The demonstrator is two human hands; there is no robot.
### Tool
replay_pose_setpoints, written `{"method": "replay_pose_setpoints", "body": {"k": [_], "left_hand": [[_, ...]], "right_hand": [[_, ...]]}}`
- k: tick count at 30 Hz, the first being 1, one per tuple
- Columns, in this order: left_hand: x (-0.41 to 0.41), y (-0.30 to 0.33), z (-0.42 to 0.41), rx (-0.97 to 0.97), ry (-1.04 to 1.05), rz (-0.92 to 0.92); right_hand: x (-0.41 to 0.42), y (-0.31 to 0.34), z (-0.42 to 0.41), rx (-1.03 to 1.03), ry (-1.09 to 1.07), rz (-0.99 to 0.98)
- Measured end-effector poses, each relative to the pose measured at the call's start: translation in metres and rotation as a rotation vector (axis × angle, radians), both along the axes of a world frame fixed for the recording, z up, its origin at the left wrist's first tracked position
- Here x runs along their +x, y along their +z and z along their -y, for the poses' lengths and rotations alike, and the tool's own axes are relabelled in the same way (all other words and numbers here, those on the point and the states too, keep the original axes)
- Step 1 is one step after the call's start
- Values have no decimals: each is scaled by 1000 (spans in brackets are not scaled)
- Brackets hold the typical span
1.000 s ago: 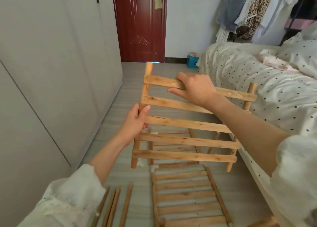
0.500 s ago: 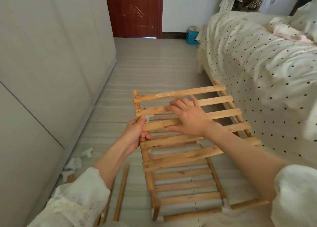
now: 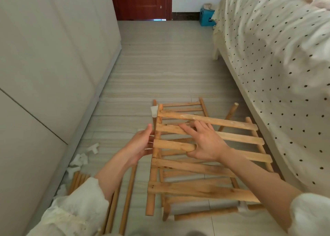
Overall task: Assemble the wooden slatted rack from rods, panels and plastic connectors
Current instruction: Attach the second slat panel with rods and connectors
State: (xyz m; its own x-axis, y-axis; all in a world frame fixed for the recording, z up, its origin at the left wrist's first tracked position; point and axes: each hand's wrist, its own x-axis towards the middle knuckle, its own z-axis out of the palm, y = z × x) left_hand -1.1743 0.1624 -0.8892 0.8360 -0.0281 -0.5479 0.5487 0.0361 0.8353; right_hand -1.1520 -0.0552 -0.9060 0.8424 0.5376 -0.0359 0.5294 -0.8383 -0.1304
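Slatted panel (image 3: 205,166) held flat and slightly tilted just above floor (image 3: 160,71), over a second panel (image 3: 184,107) lying beneath it. Right hand (image 3: 205,144) palm-down on top of upper panel, forearm reaching in from lower right; fingers (image 3: 189,130) straight and spread across second slat, thumb (image 3: 192,151) tucked under third slat, so that slat pinched between thumb and palm. Left hand (image 3: 141,146) at panel's left edge, palm turned toward side rail (image 3: 155,157), fingers extended upward and relaxed; contact with rail at fingertips likely but not resolvable, no curl round it visible. Left forearm angled in from lower left, white sleeve (image 3: 76,209) pushed back at wrist. Upper panel's five slats run left to right, its far right end near bed (image 3: 267,57). White connector (image 3: 154,110) fitted at far left corner of lower panel, another (image 3: 243,207) on rod (image 3: 205,213) at near right corner. One rod (image 3: 228,116) leaning up at far right, between panels and bed. Loose rods (image 3: 128,196) on floor left of panels, more (image 3: 78,180) by wardrobe (image 3: 53,57). Loose connectors (image 3: 82,159) scattered along wardrobe base. Red door (image 3: 141,1) at far end of room.
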Motion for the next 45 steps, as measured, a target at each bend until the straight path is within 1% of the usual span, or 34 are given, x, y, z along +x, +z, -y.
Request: {"method": "replay_pose_setpoints", "body": {"k": [2, 5, 9, 11, 16, 21, 25, 29, 31, 32, 33, 34, 35, 37, 39, 41, 43, 44, 45], "left_hand": [[4, -7, -9, 48, 23, -35], [8, -15, -17, 13, 23, -103], [17, -20, -10, 39, -2, -100], [20, -21, -7, 22, -4, -86], [21, -29, -9, -4, -85, -67], [21, -31, -13, -44, -59, -61], [19, -30, -12, -4, -45, -76], [15, -24, -14, -33, -35, -66], [16, -18, -13, -81, -11, -52], [16, -13, -13, -99, -2, -40], [17, -8, -13, -108, 10, -22], [18, -2, -12, -108, 21, 0], [20, 4, -12, -111, 29, 14], [22, 15, -7, -126, 36, 27], [19, 27, 4, -62, -10, 20], [11, 37, 17, 1, -67, -21], [5, 41, 26, -47, -97, -64], [4, 39, 28, -101, -62, -79], [3, 39, 29, -162, 16, -91]], "right_hand": [[-1, -4, 5, -42, 33, -19], [0, -9, 11, -101, 102, -28], [9, -13, 9, -109, 141, -28], [12, -16, 8, -89, 145, 6], [17, -20, 7, -23, 150, 36], [18, -21, 5, 12, 167, 69], [20, -18, 3, -50, 179, 43], [18, -14, 2, -30, 185, 56], [21, -5, 3, 26, 151, 90], [22, 3, 4, 109, 113, 135], [24, 13, 5, 234, 65, 186], [26, 26, 5, 393, 14, 218], [30, 44, 4, 578, -47, 210], [34, 82, 1, 954, -179, 52], [38, 112, 1, 1293, -243, -115], [31, 127, 2, 1655, -293, -309], [19, 128, 1, 1944, -326, -548], [14, 124, 1, 2049, -324, -627], [12, 120, 3, 2116, -327, -669]]}}
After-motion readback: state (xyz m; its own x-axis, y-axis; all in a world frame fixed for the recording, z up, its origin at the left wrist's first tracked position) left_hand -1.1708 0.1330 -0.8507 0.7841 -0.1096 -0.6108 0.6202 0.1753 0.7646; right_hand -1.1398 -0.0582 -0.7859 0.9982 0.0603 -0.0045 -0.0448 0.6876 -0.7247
